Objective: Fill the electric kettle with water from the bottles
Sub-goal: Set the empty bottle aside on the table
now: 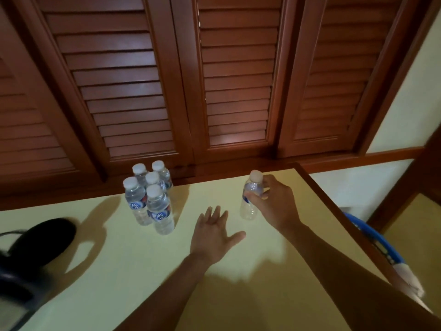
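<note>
Head view: the grip is the right hand (pixel 274 204), fingers and thumb curled round the shoulder of a clear plastic water bottle (pixel 248 211) with a white cap and blue label. The bottle's long axis runs close to upright, cap on. Whether its base touches the pale yellow bench (pixel 124 278) cannot be told, and its lower part looks empty.

Just left of the grip and nearer the person, the left hand (pixel 212 235) hovers flat over the bench with fingers spread, holding nothing. Further left and slightly beyond stand five capped clear plastic bottles (pixel 152 199), bunched together and upright.

Well apart, far left and nearest the person, sits the blurred black electric kettle (pixel 40 242). It lies across the whole bench from the grip, so the left hand is the nearer one to it, and any pour would probably need the bottle carried leftward and uncapped.

Right of the grip, past the bench edge, is a blue rounded object (pixel 372 237).
</note>
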The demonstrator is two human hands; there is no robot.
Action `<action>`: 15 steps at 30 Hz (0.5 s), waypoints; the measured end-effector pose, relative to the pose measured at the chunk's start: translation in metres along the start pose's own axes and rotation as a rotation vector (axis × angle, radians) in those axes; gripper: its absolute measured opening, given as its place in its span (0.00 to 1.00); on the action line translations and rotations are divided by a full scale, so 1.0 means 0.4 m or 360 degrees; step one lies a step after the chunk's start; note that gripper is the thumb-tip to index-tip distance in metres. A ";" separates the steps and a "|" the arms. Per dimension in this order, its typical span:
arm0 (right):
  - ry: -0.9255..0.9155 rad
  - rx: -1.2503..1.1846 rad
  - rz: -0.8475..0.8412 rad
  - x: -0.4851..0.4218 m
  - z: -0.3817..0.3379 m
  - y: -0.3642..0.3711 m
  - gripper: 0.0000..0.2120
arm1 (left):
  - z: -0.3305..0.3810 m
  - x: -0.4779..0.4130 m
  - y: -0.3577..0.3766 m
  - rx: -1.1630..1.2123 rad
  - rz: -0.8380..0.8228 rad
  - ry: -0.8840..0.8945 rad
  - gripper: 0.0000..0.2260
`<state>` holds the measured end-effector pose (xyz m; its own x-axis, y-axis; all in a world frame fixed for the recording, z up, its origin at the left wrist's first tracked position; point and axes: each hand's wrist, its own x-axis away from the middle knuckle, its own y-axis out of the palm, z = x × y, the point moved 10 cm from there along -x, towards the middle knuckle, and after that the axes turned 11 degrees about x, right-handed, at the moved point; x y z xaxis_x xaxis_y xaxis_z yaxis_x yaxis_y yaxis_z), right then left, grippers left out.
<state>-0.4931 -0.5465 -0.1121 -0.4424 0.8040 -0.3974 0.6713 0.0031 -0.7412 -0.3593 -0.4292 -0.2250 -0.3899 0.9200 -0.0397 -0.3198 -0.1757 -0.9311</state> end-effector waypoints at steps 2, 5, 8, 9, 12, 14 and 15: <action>-0.0006 0.0008 -0.0018 -0.042 0.017 0.013 0.22 | 0.000 -0.014 0.006 0.0016 0.0002 -0.0048 0.41; -0.0066 -0.0007 -0.0045 -0.108 0.041 0.042 0.21 | 0.004 -0.039 0.010 -0.0048 -0.0011 -0.0104 0.40; -0.0104 -0.0068 -0.0060 -0.171 0.062 0.069 0.20 | -0.001 -0.055 0.009 -0.0054 0.0009 -0.0164 0.40; -0.0113 -0.0082 -0.0058 -0.190 0.066 0.075 0.20 | -0.001 -0.058 0.007 -0.0045 0.0016 -0.0168 0.40; -0.0189 -0.0065 -0.0031 -0.236 0.065 0.087 0.21 | 0.000 -0.061 0.007 -0.0044 0.0033 -0.0183 0.39; -0.0245 0.0012 -0.0013 -0.256 0.057 0.095 0.22 | 0.002 -0.061 0.007 -0.0042 0.0028 -0.0186 0.38; -0.0273 0.0058 -0.0006 -0.261 0.054 0.100 0.23 | 0.003 -0.061 0.007 -0.0037 0.0030 -0.0186 0.38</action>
<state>-0.4328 -0.6432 -0.1120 -0.5418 0.6907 -0.4789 0.6489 -0.0184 -0.7606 -0.3516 -0.4526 -0.2265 -0.4940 0.8693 -0.0158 -0.2919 -0.1830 -0.9388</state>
